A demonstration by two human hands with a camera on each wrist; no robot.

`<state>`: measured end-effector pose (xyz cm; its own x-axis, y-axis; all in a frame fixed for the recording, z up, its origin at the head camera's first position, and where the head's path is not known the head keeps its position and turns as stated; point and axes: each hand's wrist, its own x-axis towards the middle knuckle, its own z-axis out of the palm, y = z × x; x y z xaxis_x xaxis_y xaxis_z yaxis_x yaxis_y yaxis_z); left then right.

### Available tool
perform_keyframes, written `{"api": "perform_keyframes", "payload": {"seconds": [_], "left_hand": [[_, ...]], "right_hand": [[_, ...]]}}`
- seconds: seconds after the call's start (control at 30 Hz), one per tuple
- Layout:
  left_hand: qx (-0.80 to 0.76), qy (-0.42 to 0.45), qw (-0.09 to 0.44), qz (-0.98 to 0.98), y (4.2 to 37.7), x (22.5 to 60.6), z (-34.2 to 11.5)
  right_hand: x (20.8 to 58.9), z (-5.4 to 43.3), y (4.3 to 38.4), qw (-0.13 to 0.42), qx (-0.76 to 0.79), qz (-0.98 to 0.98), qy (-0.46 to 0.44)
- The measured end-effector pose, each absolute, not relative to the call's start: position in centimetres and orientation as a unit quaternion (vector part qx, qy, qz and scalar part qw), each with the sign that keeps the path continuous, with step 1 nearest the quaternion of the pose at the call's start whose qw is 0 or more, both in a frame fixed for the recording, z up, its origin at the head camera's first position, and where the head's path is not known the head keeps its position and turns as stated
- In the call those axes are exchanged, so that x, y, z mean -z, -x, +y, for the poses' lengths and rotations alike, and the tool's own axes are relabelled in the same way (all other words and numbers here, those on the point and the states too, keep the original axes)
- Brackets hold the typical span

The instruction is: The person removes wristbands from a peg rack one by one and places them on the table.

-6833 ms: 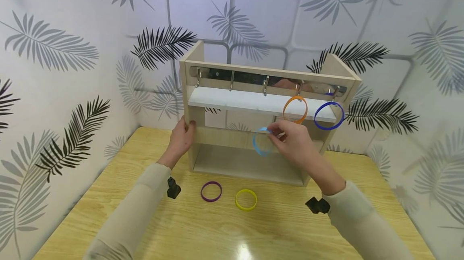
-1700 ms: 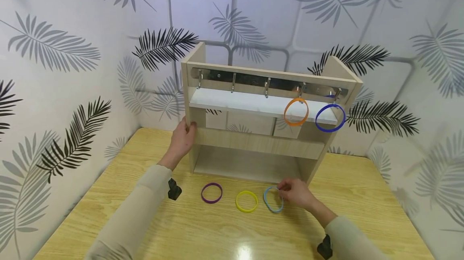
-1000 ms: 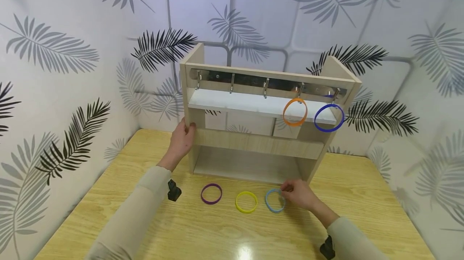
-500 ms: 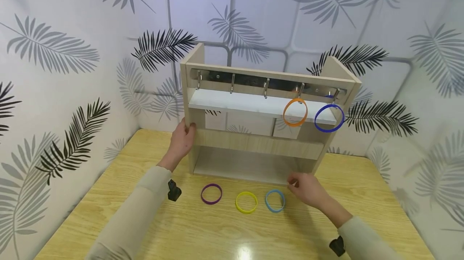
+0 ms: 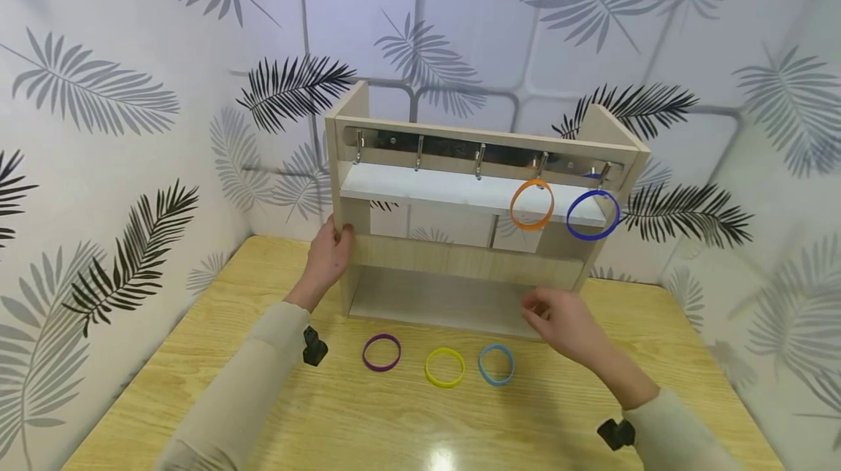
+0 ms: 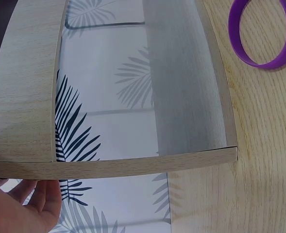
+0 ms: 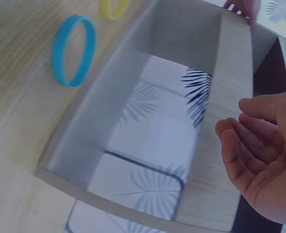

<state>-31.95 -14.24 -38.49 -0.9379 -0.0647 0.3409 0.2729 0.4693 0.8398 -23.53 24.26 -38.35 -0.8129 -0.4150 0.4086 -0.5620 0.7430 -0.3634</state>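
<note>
My left hand (image 5: pixel 327 255) grips the left side panel of a pale wooden shelf unit (image 5: pixel 434 255), thumb in front and fingers behind. My right hand (image 5: pixel 561 318), fingers loosely curled and holding nothing, hovers before the unit's lower right part. On the table lie a light blue silicone wristband (image 5: pixel 481 367), a yellow wristband (image 5: pixel 444 385) and a purple wristband (image 5: pixel 381 369), in a row. An orange wristband (image 5: pixel 531 227) and a dark blue wristband (image 5: pixel 588 237) hang from the two rightmost hooks. In the right wrist view the light blue wristband (image 7: pixel 60 53) lies apart from the hand.
A metal hook rail (image 5: pixel 453 144) runs along the unit's top board; its three left hooks carry nothing. A white shelf (image 5: pixel 420 185) sits below it. The wooden table (image 5: pixel 315 427) meets leaf-patterned walls behind and at the sides.
The right hand lowered the light blue wristband from in front of the unit to the table, let go of it, then moved up and right. The left hand kept its grip on the panel.
</note>
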Motion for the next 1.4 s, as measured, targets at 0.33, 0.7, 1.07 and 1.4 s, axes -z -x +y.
{"api": "perform_keyframes", "payload": {"seconds": [0.33, 0.7, 1.07, 1.4], "left_hand": [[0.518, 0.057, 0.160, -0.839, 31.8, 38.6, -14.3], [0.519, 0.063, 0.163, -0.837, 31.9, 38.6, -14.4], [0.519, 0.070, 0.165, -0.836, 32.0, 38.5, -14.3], [0.518, 0.065, 0.158, -0.838, 31.8, 38.4, -14.3]], "right_hand": [[35.1, 23.5, 22.8, 0.166, -0.248, -0.917, -0.263], [33.4, 23.2, 22.8, 0.200, -0.254, -0.905, -0.278], [32.4, 23.4, 22.8, 0.242, -0.240, -0.895, -0.289], [31.0, 23.7, 22.7, 0.277, -0.232, -0.885, -0.292]]}}
